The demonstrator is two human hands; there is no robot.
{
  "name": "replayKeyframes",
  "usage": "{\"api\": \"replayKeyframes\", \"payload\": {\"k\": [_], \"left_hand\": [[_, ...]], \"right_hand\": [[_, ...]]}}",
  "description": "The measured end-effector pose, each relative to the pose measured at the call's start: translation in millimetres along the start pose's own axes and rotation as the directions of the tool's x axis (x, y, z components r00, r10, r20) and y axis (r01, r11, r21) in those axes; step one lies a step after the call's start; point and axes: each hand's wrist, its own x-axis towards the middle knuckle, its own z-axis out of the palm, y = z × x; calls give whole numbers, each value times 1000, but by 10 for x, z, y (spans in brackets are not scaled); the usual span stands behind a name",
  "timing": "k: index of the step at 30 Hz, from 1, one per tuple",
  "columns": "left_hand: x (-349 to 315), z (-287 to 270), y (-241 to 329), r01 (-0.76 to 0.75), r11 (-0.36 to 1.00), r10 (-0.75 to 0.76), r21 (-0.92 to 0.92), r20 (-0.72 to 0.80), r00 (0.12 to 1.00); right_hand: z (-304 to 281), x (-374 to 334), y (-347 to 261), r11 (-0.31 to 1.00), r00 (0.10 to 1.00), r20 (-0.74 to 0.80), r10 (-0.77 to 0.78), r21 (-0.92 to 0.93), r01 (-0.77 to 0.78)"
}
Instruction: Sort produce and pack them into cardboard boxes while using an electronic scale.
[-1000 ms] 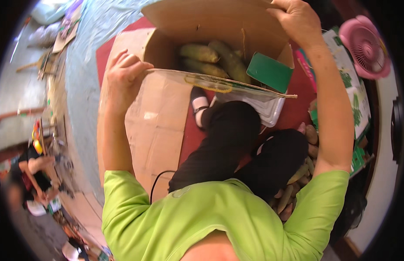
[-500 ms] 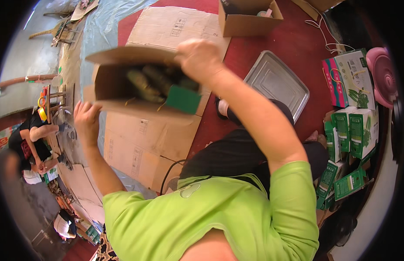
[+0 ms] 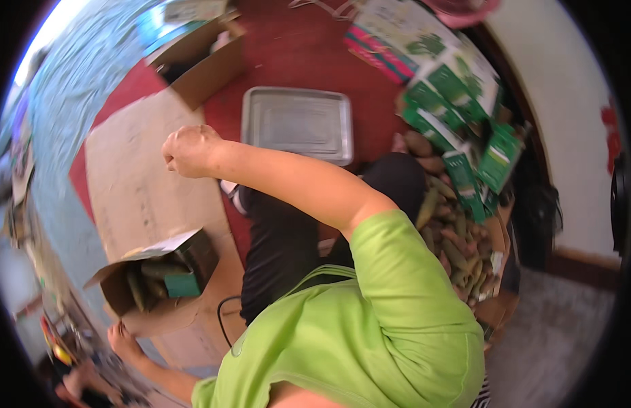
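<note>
An open cardboard box point(image 3: 115, 292) rests on flattened cardboard at the left, with long green vegetables point(image 3: 137, 289) inside and a green flap point(image 3: 183, 285) at its right end. My left hand point(image 3: 123, 338) is right by the box's near left corner. Its fingers are small and blurred, so their grip and contact with the box cannot be made out. My right hand point(image 3: 192, 151) hovers beyond the box, apart from it, over the cardboard sheet. Its fingers are curled closed, and the palm is hidden.
A metal tray point(image 3: 298, 122) lies on the red floor ahead. Another open box point(image 3: 207, 68) stands beyond it. To my right are green cartons point(image 3: 500, 158) and a heap of long vegetables point(image 3: 458, 245). Flattened cardboard point(image 3: 145, 170) and blue plastic sheeting point(image 3: 71, 129) cover the left side.
The vegetable box has come down onto the cardboard. My right hand has left its edge and is now apart from it. The view has swung right, showing the vegetable heap.
</note>
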Motion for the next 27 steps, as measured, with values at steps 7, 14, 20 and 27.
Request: {"api": "replayKeyframes", "payload": {"k": [7, 14, 20, 27], "left_hand": [[525, -293, 972, -336, 932, 298, -134, -242, 923], [755, -724, 3161, -755, 590, 617, -285, -444, 650], [112, -1039, 5228, -916, 125, 846, -381, -441, 298], [-229, -401, 6068, -890, -49, 990, -453, -142, 18]], "right_hand": [[-996, -975, 1473, 954, 887, -362, 286, 24, -298], [-1096, -2515, 2850, 829, 638, -561, 527, 177, -530], [-753, -3903, 3781, 578, 345, -504, 792, 437, -690], [-844, -4942, 4188, 130, -164, -253, 953, 836, -533]]}}
